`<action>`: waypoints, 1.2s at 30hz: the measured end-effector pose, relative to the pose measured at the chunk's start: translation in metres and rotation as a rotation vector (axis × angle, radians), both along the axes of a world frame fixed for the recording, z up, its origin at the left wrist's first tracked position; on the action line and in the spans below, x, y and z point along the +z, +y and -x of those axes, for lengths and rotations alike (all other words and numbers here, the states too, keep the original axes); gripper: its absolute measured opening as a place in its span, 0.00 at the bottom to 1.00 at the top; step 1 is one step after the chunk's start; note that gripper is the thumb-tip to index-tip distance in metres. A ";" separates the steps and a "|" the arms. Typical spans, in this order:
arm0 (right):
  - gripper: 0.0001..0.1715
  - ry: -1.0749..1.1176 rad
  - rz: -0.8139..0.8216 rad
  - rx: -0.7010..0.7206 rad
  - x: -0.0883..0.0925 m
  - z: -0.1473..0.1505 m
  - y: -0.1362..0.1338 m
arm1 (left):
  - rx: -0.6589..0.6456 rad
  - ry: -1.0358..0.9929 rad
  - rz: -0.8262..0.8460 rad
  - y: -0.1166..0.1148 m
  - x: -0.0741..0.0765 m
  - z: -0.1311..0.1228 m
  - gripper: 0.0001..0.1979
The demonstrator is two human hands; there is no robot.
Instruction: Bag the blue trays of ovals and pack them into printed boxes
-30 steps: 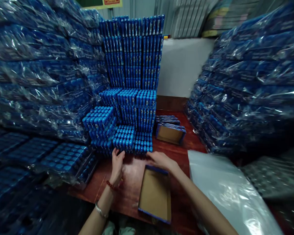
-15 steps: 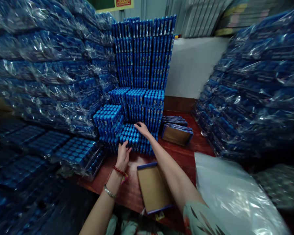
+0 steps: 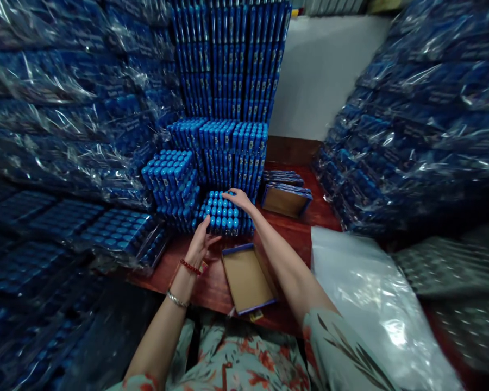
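A block of small blue tubes with rounded caps (image 3: 221,209), packed in rows, is held between my two hands at the front of the stacks. My left hand (image 3: 201,242) presses its front left corner with the thumb up, the other fingers partly under the near side. My right hand (image 3: 239,200) curves over its far right side, fingertips at the back rows. Just below on the table is a shallow cardboard tray (image 3: 246,279) with blue edges and a bare brown inside.
Taller stacks of like tubes (image 3: 232,70) rise behind, with a shorter stack (image 3: 169,168) to the left. Plastic-wrapped packs (image 3: 65,119) wall the left, more wrapped packs (image 3: 424,125) the right. Nested cardboard trays (image 3: 287,198) and clear plastic bags (image 3: 362,293) lie on the right.
Both hands have shifted the block a little to the right and nearer to me, away from the shorter left stack. The view has tilted downward.
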State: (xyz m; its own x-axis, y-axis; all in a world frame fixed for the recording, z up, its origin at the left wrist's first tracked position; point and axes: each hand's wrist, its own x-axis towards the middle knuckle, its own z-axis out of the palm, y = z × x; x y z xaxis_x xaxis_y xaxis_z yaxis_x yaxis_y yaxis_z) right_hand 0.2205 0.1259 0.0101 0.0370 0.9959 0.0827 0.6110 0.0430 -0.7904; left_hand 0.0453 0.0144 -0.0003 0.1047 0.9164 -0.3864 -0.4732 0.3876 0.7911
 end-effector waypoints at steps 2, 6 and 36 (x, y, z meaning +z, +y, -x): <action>0.23 -0.009 -0.034 0.034 0.005 -0.001 -0.015 | -0.075 0.004 -0.019 -0.013 -0.002 0.000 0.17; 0.20 0.061 -0.156 0.139 0.008 -0.009 -0.069 | -0.167 -0.112 -0.068 -0.071 -0.008 -0.014 0.24; 0.17 0.257 -0.055 0.011 -0.078 -0.030 -0.185 | -0.778 1.013 -1.036 -0.132 -0.077 0.011 0.50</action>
State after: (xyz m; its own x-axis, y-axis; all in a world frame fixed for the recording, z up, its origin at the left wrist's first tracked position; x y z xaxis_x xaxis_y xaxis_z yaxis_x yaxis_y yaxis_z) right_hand 0.2505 -0.0595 -0.0682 0.0527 0.9906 0.1263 0.3893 0.0961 -0.9161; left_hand 0.0339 -0.1174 -0.0772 0.7373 0.6635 0.1270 0.4104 -0.5892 0.6960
